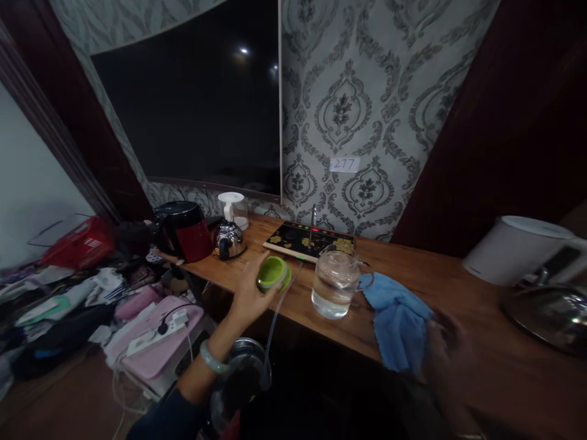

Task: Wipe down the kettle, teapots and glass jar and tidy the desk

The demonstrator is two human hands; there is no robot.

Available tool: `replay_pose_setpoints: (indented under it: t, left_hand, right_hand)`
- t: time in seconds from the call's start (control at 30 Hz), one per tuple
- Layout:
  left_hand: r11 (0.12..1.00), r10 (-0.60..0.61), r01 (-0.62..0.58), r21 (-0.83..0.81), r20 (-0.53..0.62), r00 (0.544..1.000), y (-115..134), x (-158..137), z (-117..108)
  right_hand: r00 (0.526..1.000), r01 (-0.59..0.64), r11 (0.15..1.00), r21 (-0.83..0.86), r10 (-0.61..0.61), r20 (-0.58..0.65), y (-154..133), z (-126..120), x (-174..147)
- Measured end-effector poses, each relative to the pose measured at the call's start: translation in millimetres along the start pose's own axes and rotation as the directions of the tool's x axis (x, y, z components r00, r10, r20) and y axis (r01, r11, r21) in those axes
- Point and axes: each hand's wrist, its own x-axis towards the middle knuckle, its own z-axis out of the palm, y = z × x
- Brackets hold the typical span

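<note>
Wooden surface (452, 284), head view: glass pot (336, 287) upright, probably so its water sits level. Left of pot, left hand (250, 292) wraps green cup (272, 272) by its side, likely leaving mouth clear. Right of pot, blue cloth (397, 318); right hand (441, 345) at its edge, blurred, grip unclear.

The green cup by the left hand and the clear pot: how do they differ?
The green cup is opaque green, while the clear pot is see-through. The cup is smaller than the pot. The cup sits in the fingers of the left hand, whereas the pot stands upright on the wooden counter with clear liquid inside. Both are round.
</note>
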Motion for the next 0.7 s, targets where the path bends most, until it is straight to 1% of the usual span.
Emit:
replay_pose_setpoints:
  t: [0.03, 0.07, 0.1, 0.13, 0.2, 0.23, 0.27, 0.3, 0.37, 0.43, 0.5, 0.53, 0.57, 0.6, 0.63, 0.67, 0.7]
  left_hand:
    - [0.999, 0.032, -0.031, -0.039, 0.02, 0.999, 16, 1, -1]
    - [0.995, 0.07, -0.066, -0.078, 0.05, 0.996, 31, 2, 0]
    - [0.988, 0.107, -0.097, -0.119, 0.081, 0.991, 45, 3, 2]
    - [0.979, 0.147, -0.128, -0.159, 0.113, 0.983, 57, 3, 5]
    - [0.956, 0.225, -0.18, -0.232, 0.181, 0.957, 76, 3, 14]
    - [0.944, 0.258, -0.198, -0.263, 0.215, 0.942, 83, 2, 20]
    - [0.933, 0.287, -0.212, -0.29, 0.248, 0.925, 89, 1, 25]
    - [0.924, 0.309, -0.218, -0.314, 0.28, 0.909, 94, -1, 31]
    - [0.912, 0.332, -0.209, -0.354, 0.333, 0.882, 100, -6, 40]
    - [0.904, 0.317, -0.163, -0.396, 0.365, 0.875, 101, -12, 46]
    - [0.882, 0.255, -0.066, -0.467, 0.355, 0.9, 99, -19, 51]
    - [0.852, 0.203, 0.004, -0.524, 0.336, 0.92, 98, -24, 53]
    - [0.798, 0.136, 0.09, -0.596, 0.323, 0.937, 97, -29, 56]
    - [0.714, 0.06, 0.186, -0.675, 0.324, 0.944, 96, -34, 58]
    - [0.605, -0.015, 0.291, -0.741, 0.355, 0.935, 97, -40, 62]
    - [0.483, -0.078, 0.399, -0.779, 0.416, 0.906, 97, -45, 65]
    - [0.367, -0.122, 0.497, -0.786, 0.489, 0.864, 99, -51, 68]
  right_hand:
    - [0.997, -0.051, 0.992, 0.118, 0.044, 0.067, -19, 3, -7]
    - [0.982, -0.101, 0.974, 0.205, 0.065, 0.177, -39, 7, -15]
    - [0.946, -0.159, 0.95, 0.27, 0.069, 0.316, -57, 12, -22]
    - [0.89, -0.24, 0.916, 0.323, 0.074, 0.45, -74, 17, -29]
    - [0.757, -0.446, 0.807, 0.387, 0.109, 0.644, -102, 26, -41]
    - [0.695, -0.536, 0.748, 0.393, 0.126, 0.708, -112, 31, -47]
    - [0.647, -0.609, 0.688, 0.394, 0.144, 0.748, -118, 34, -52]
    - [0.619, -0.665, 0.63, 0.401, 0.166, 0.767, -123, 36, -56]
    - [0.594, -0.736, 0.527, 0.426, 0.201, 0.779, -126, 38, -63]
    - [0.575, -0.777, 0.453, 0.438, 0.225, 0.787, -126, 37, -66]
    - [0.552, -0.805, 0.407, 0.433, 0.242, 0.798, -125, 34, -65]
    - [0.546, -0.813, 0.392, 0.432, 0.25, 0.8, -125, 33, -65]
    - [0.546, -0.816, 0.378, 0.436, 0.258, 0.797, -125, 31, -64]
    - [0.551, -0.816, 0.367, 0.446, 0.262, 0.792, -127, 31, -63]
    - [0.556, -0.815, 0.356, 0.457, 0.26, 0.789, -128, 31, -63]
    - [0.559, -0.814, 0.346, 0.466, 0.253, 0.789, -130, 31, -64]
    - [0.559, -0.815, 0.334, 0.473, 0.242, 0.793, -132, 32, -65]
